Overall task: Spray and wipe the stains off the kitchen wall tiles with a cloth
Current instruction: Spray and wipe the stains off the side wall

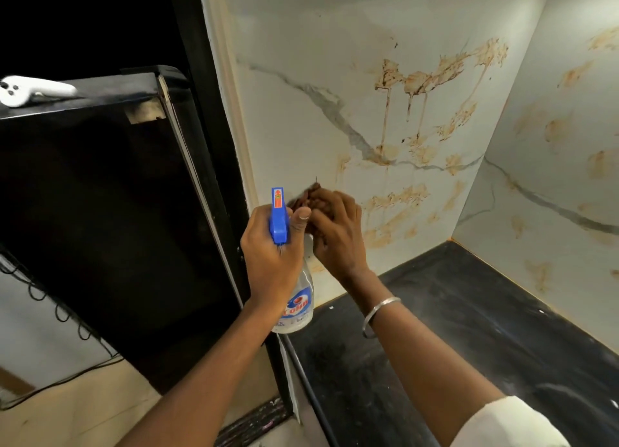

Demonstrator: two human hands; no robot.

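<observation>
My left hand (271,255) grips a clear spray bottle (299,302) with a blue trigger head, held upright in front of the lower left of the wall. My right hand (338,232) presses a dark brownish cloth (306,195) flat against the white marble-look wall tiles (301,61), just behind the bottle's nozzle. Brown and orange stains (428,81) with drips run across the back wall above and to the right of my hands. More orange stains (566,131) mark the right-hand wall. Most of the cloth is hidden under my fingers.
A black countertop (469,329) runs below the tiles into the corner. A tall black appliance (100,212) stands at the left, close to my left arm, with a white object (26,90) on top. A black coiled cable (43,289) hangs at the lower left.
</observation>
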